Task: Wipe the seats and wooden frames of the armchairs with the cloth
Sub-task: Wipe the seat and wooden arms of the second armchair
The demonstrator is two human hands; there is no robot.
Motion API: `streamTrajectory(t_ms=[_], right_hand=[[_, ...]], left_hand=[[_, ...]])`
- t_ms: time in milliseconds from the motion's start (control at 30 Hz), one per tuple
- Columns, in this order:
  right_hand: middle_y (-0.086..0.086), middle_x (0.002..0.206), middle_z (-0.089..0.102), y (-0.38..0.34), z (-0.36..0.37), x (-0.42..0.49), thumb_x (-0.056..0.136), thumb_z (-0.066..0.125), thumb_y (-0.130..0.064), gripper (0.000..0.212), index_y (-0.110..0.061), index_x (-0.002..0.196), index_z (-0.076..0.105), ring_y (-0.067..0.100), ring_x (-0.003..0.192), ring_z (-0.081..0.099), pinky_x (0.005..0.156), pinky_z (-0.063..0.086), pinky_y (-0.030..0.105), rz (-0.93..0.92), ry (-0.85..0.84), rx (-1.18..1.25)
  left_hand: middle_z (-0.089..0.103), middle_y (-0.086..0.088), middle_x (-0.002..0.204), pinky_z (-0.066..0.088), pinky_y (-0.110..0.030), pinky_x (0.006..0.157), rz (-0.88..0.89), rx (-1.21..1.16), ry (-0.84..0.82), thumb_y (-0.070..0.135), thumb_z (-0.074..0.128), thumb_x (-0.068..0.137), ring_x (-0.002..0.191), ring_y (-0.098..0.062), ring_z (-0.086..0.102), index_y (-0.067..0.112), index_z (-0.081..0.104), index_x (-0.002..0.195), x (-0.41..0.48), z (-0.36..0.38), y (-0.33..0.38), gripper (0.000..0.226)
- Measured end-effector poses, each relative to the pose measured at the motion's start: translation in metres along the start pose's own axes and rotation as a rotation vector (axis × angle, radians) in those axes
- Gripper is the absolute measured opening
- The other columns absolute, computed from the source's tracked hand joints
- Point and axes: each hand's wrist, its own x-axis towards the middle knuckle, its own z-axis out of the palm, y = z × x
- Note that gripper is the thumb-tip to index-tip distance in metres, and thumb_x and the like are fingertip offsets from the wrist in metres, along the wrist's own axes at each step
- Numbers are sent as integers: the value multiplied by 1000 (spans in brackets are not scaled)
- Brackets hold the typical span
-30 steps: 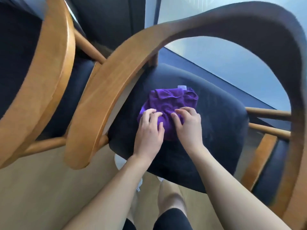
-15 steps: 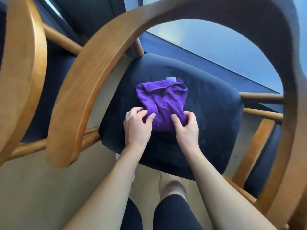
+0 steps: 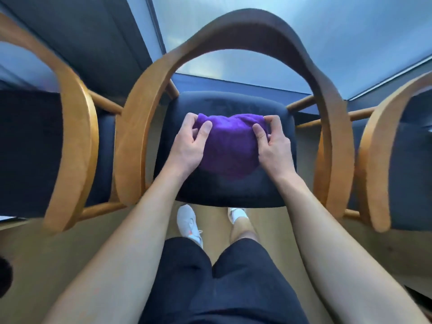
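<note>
Pinching the purple cloth point(image 3: 231, 148) by its two sides, the left hand point(image 3: 187, 145) and right hand point(image 3: 273, 147) curl fingers into it, forearms outstretched, at frame centre on the armchair's dark seat point(image 3: 233, 102).

Light wood floor point(image 3: 46, 253) w/ a white sneaker point(image 3: 189, 222) & part of another point(image 3: 237, 212) just above black shorts point(image 3: 222, 288), btm ctr; behind, frosted glass panels point(image 3: 350, 43) top R, dark wall panel point(image 3: 93, 43) top L.
</note>
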Motion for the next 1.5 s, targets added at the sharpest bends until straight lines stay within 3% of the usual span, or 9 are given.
streamTrajectory(t_ms=[100, 300, 567, 767, 833, 967, 1233, 1367, 1500], right_hand=[[8, 91, 67, -34, -39, -21, 105, 45, -40, 22, -21, 112, 53, 32, 88, 61, 76, 45, 40, -49, 3, -140], [-3, 90, 63, -91, -91, -76, 105, 49, -33, 22, -13, 112, 54, 2, 79, 60, 67, 43, 13, -74, 92, 202], [4, 105, 70, -126, -111, -123, 100, 60, -27, 34, -26, 126, 38, 8, 91, 71, 73, 57, 19, -99, -154, 345], [-12, 93, 59, -137, -134, -144, 104, 52, -15, 20, -14, 123, 46, -21, 72, 57, 62, 40, 1, -184, 31, 249], [-9, 105, 63, -134, -137, -141, 104, 52, -27, 23, -18, 125, 49, -13, 88, 59, 73, 43, 6, -188, 72, 202], [-7, 114, 64, -130, -145, -134, 99, 56, -43, 31, -27, 125, 50, 13, 107, 62, 96, 52, 46, -151, 110, 201], [-10, 131, 54, -119, -162, -133, 96, 62, -43, 67, -40, 149, 22, 16, 118, 54, 105, 43, 37, -135, 186, 121], [-20, 129, 62, -110, -170, -122, 96, 51, -49, 30, -51, 126, 56, 10, 123, 55, 110, 42, 42, -195, 90, -64], [-15, 127, 63, -104, -172, -124, 83, 65, -61, 49, -38, 126, 63, 10, 120, 55, 108, 43, 35, -215, -34, -181]], left_hand=[[49, 11, 76, 40, -27, 69, 0, 108, -61, 42, 41, 104, 70, -7, 51, 16, 44, 99, -18, -16, 48, 27], [50, 5, 82, 36, -32, 65, -44, 296, -155, 50, 34, 104, 75, -12, 49, 14, 44, 100, -57, -48, 120, 37], [58, -5, 97, 49, -36, 73, -56, 10, -53, 25, 66, 93, 82, -17, 56, 18, 44, 104, -98, -55, 154, 25], [61, -1, 112, 56, -42, 92, -58, -26, -72, 14, 63, 85, 101, -15, 64, 30, 51, 120, -114, -61, 164, 40], [66, 0, 106, 58, -41, 89, -51, 7, -123, 6, 66, 82, 97, -16, 67, 29, 52, 124, -119, -65, 166, 49], [71, -2, 96, 59, -42, 86, -38, 107, -180, 9, 76, 78, 88, -16, 70, 31, 57, 121, -126, -71, 166, 51], [64, 3, 109, 54, -33, 83, 86, 471, -200, 48, 72, 85, 97, -17, 62, 25, 55, 128, -130, -70, 167, 52], [69, 6, 90, 58, -37, 77, 103, 567, -261, 49, 74, 83, 84, -13, 66, 27, 70, 98, -132, -68, 160, 27], [66, 2, 92, 58, -40, 80, 86, 635, -239, 42, 68, 91, 86, -16, 64, 23, 73, 95, -139, -57, 154, 20]])
